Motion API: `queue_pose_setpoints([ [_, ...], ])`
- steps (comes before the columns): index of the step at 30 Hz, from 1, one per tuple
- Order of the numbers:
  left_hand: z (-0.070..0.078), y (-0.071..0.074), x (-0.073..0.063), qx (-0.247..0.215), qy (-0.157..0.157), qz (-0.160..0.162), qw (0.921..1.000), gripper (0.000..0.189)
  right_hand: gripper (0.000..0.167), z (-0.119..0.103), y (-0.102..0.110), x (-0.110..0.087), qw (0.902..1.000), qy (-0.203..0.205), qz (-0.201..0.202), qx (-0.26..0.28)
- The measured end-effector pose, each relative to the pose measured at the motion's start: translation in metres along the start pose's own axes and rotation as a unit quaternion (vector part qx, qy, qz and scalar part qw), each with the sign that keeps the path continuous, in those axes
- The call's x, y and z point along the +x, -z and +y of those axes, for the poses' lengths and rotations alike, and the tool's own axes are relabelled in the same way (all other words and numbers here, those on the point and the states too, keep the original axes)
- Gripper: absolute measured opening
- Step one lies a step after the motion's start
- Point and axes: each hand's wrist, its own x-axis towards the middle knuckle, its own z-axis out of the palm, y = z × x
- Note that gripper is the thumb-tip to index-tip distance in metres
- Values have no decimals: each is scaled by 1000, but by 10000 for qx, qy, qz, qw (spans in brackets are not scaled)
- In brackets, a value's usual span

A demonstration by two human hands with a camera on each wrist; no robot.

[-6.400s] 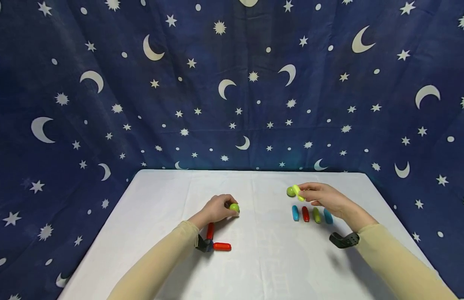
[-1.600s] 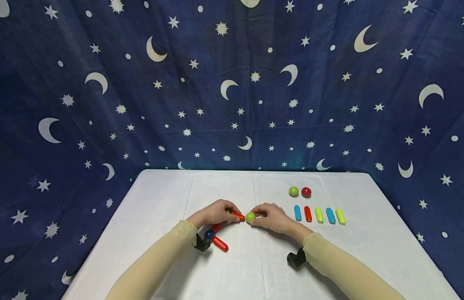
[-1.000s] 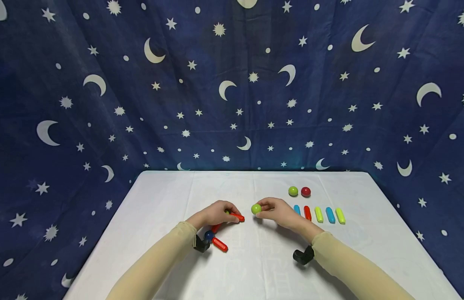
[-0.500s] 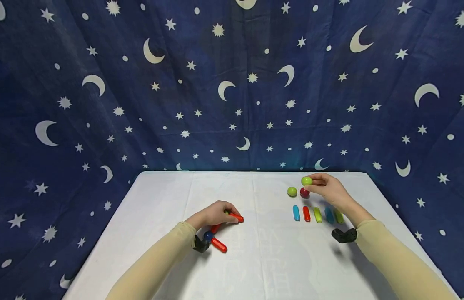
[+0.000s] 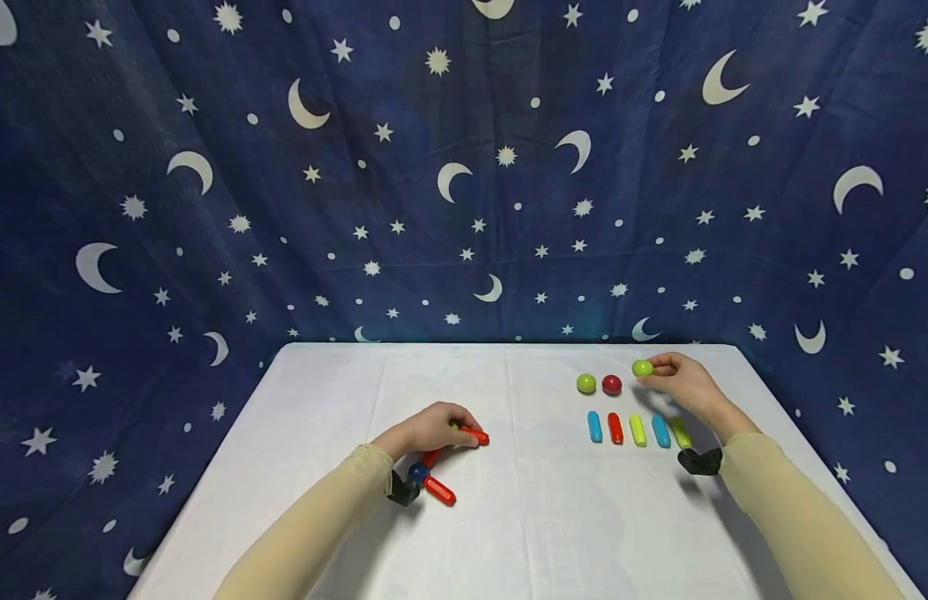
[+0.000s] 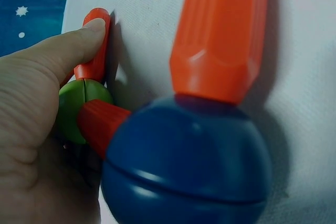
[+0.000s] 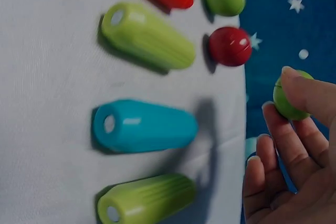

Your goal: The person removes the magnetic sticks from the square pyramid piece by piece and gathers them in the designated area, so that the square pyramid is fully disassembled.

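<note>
My left hand (image 5: 436, 427) pinches a red magnetic rod (image 6: 90, 71), thumb along it. That rod meets a green ball (image 6: 71, 108), which a second red rod (image 6: 105, 127) joins to a blue ball (image 6: 186, 166). Another red rod (image 6: 220, 40) sticks out from the blue ball, low on the table in the head view. Over the table's far right part, my right hand (image 5: 685, 385) pinches a loose green ball (image 5: 641, 368) between thumb and fingertips; its other fingers are loosely bent in the right wrist view.
On the white table (image 5: 539, 517), a green ball (image 5: 586, 383) and a red ball (image 5: 611, 385) sit left of my right hand. Below them lies a row of loose rods, including blue (image 5: 595, 427), red (image 5: 616, 428) and yellow-green (image 5: 638, 430). A starry curtain (image 5: 404, 208) hangs behind.
My right hand has carried the green ball away from the red rod's end, rightward and back past the red ball. The left hand has stayed put with the joined pieces.
</note>
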Motion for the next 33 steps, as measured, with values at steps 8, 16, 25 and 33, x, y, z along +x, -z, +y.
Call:
queue_pose_setpoints([
  [8, 1, -1, 2, 18, -62, -22, 10000, 12, 68, 16, -4, 7, 9989, -351, -221, -216],
  [16, 0, 0, 2, 7, -89, -44, 10000, 13, 67, 19, -7, 9, 9982, -264, -384, -371],
  [25, 0, 1, 1, 22, -28, -43, 10000, 14, 65, 21, -9, 14, 9979, -355, -429, -336],
  [33, 0, 1, 0, -33, -21, -49, 10000, 14, 66, 24, -12, 19, 9978, -428, -414, -282],
])
